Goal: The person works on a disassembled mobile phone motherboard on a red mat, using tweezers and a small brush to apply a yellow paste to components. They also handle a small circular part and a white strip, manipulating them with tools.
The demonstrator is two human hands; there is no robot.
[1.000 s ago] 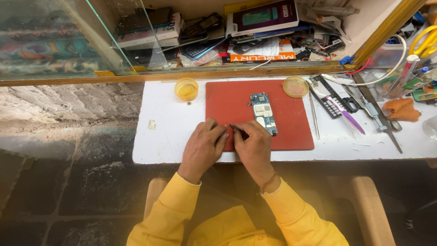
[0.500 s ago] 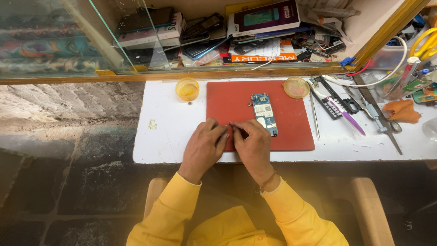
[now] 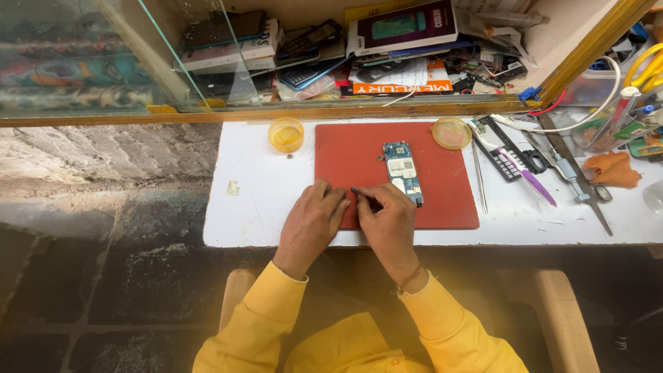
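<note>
Both hands' grip meets on a small dark part at the red mat's near edge: left hand steadying, right hand pinching (best kept low, braced on the desk).

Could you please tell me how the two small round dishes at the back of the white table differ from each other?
The yellow dish stands on the bare white table left of the red mat; the paler dish overlaps the mat's right back corner. The yellow dish looks deeper and stronger in colour; the paler dish looks shallower. Both are round, translucent and untouched by either hand.
</note>
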